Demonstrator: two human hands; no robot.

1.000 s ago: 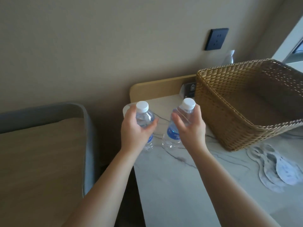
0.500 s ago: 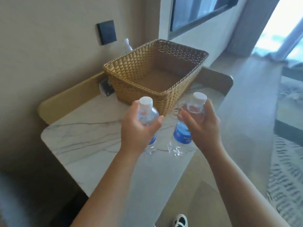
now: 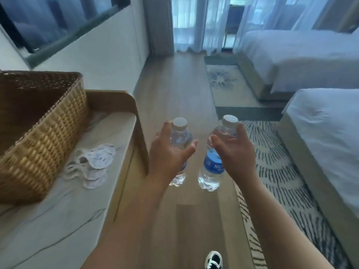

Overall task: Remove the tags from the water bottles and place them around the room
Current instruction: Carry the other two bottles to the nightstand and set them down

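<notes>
Each hand's grip is clamped on a bottle, left hand (image 3: 167,158) and right hand (image 3: 236,152), upright for carrying, tags (image 3: 93,164) left at the tabletop's (image 3: 58,220) edge.

There are two water bottles (image 3: 179,140) (image 3: 212,167) with white caps, one in each of two hands (image 3: 169,156) (image 3: 236,152), one woven basket (image 3: 44,136), one pile of white tags (image 3: 93,164) too overlapped to count, two beds (image 3: 299,55) (image 3: 330,129) and one shoe (image 3: 213,260).
</notes>
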